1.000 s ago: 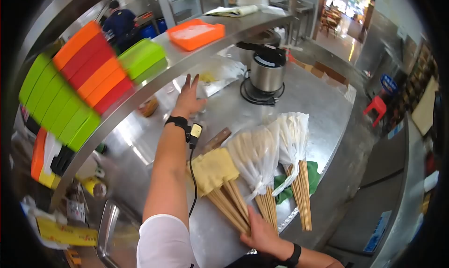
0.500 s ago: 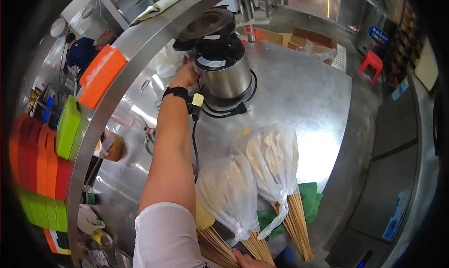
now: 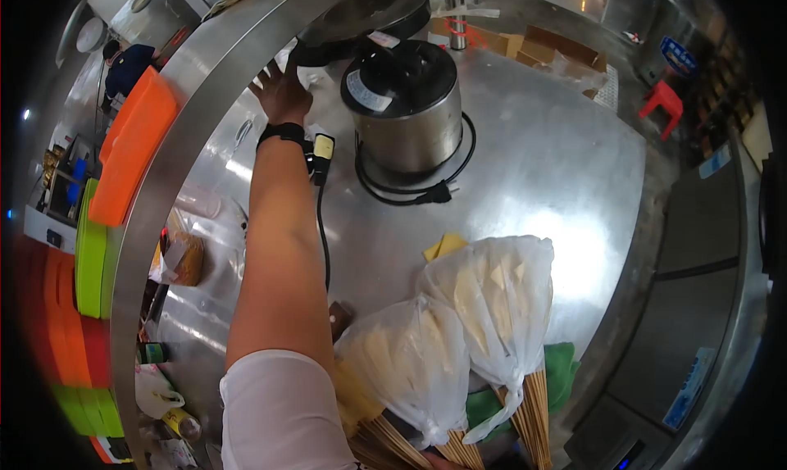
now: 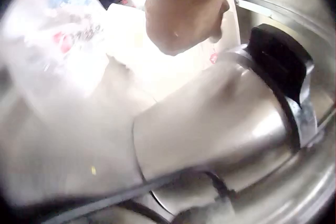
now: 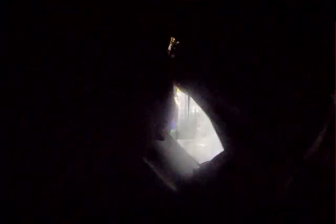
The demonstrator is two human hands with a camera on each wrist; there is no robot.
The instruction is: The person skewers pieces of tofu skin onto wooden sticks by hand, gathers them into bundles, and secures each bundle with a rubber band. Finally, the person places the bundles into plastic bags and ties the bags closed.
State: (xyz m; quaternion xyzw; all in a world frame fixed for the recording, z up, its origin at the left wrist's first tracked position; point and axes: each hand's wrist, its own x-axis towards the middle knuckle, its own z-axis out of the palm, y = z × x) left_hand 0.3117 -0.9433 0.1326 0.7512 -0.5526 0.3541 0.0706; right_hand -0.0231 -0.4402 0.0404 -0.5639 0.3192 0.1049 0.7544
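Note:
My left hand (image 3: 283, 97) reaches out with its fingers spread, left of a steel cooker (image 3: 407, 134) with a black lid. In the left wrist view the hand (image 4: 184, 11) is over bright white material (image 4: 131, 37), beside the steel cooker body (image 4: 215, 119); its fingertips are unclear. Only a sliver of my right hand (image 3: 441, 462) shows at the bottom edge, by wooden skewers (image 3: 393, 441) with yellow sheets (image 3: 354, 392). Two plastic-wrapped bundles (image 3: 406, 355) (image 3: 500, 298) lie alongside. The right wrist view is almost wholly dark.
A raised steel shelf (image 3: 176, 118) curves along the left, bearing orange (image 3: 135, 146) and green trays (image 3: 92, 257). A power cord (image 3: 393, 198) loops around the cooker. Cardboard boxes (image 3: 557, 48) stand beyond the steel table (image 3: 557, 142); a person (image 3: 127, 67) is at far left.
The head view has swung down and closer to the cooker. My left hand has moved from beside the cooker to its left, fingers now spread. My right hand has mostly dropped out of view.

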